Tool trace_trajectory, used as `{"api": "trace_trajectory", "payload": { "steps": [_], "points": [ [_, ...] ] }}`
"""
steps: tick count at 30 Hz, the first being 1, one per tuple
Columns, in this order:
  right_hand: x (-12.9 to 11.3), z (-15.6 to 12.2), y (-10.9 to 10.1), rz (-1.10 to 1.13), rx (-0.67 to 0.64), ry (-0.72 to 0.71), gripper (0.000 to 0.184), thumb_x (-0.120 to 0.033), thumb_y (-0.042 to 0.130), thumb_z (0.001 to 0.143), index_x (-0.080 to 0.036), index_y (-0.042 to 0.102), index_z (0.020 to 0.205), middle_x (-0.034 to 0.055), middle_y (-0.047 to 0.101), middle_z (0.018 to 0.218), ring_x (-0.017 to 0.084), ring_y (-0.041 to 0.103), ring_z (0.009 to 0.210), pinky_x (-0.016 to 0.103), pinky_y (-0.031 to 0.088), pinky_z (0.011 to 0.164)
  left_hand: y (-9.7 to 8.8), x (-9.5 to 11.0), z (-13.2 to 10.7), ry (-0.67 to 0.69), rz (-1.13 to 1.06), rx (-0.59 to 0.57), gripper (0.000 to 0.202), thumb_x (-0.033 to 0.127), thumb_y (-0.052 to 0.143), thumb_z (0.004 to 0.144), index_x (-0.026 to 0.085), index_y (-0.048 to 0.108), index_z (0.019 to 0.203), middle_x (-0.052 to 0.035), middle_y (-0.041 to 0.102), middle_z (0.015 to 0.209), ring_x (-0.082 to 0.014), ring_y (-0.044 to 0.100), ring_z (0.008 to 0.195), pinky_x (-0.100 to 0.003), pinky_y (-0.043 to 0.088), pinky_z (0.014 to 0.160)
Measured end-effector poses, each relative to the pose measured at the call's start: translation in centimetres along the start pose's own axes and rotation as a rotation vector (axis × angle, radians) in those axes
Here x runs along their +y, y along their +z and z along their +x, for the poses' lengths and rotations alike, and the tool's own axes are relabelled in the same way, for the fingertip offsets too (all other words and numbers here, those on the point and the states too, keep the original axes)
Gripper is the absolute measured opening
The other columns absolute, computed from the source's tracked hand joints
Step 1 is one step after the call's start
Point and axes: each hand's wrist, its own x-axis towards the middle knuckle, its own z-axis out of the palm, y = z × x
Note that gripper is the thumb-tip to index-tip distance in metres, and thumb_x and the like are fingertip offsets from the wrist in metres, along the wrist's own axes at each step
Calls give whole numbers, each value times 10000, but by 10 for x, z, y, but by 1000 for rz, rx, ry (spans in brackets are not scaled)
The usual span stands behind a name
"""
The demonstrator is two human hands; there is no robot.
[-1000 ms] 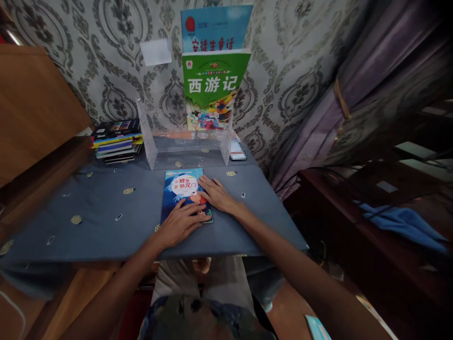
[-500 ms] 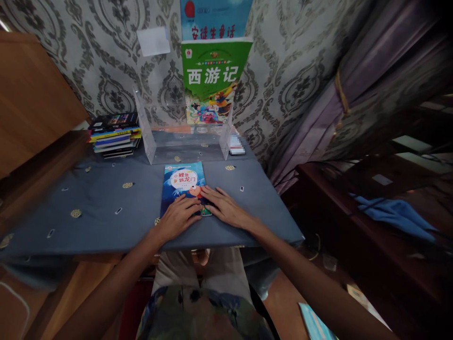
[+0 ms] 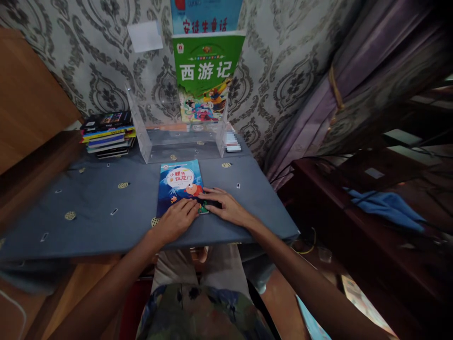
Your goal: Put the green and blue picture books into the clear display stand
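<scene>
A thin blue picture book [image 3: 180,178] with a white circle, red lettering and a red fish on its cover lies closed on the grey-blue tablecloth. My left hand [image 3: 180,218] rests palm down over the book's lower part, its fingers laid out side by side and slightly bent. At the lower right edge is my right hand [image 3: 226,207], with its thumb and fingers apart and the fingertips touching the cover. Neither hand is wrapped round the book.
Behind the book stands a clear acrylic rack [image 3: 143,141] holding a green book [image 3: 203,78] and a blue one [image 3: 212,16]. A book stack [image 3: 109,134] sits at the back left. A phone [image 3: 233,141] lies right of the rack. A dark red cabinet [image 3: 318,203] stands to the right.
My left hand has drawn slightly down, with its fingers more bent, uncovering more of the cover. The fingers of my right hand have spread from the thumb. The view has shifted a little.
</scene>
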Motion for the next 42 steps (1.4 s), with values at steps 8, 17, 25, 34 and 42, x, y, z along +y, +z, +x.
{"api": "trace_trajectory", "payload": {
  "steps": [8,17,25,34,42],
  "points": [
    [-1,0,1,58,68,-12,283,-250,541,954,-273,714,1177,67,716,1223,238,553,1308,498,418,1103,2,-1,-3,-72,-17,-74,277,180,426,1005,130,588,1225,-127,699,1164,-210,643,997,-321,530,805],
    [-7,-1,-3,61,48,0,317,-161,518,896,-263,728,1111,55,716,1227,243,539,1321,531,391,1116,-5,-1,3,-136,-69,-113,298,169,391,993,154,617,1186,-107,708,1108,-223,630,964,-315,528,730],
    [-8,-3,-7,100,45,-17,359,-128,487,884,-270,738,1100,50,712,1242,242,539,1326,522,408,1105,-9,0,4,-145,-59,-139,283,131,435,959,156,617,1175,-92,717,1092,-225,638,954,-316,533,709],
    [-4,-9,-4,-3,11,-95,402,-44,494,825,-254,772,1026,55,678,1296,231,511,1355,511,430,1112,0,2,-3,-109,-85,-44,258,248,481,999,148,629,1186,-111,706,1195,-229,662,1036,-349,557,838],
    [-5,-23,-6,-78,-73,-130,497,-31,483,877,-299,677,1249,54,559,1441,208,477,1380,526,361,1170,0,13,-16,-135,-120,-79,389,224,393,1027,136,506,1388,-139,615,1375,-218,551,1313,-417,459,1094]
  ]
}}
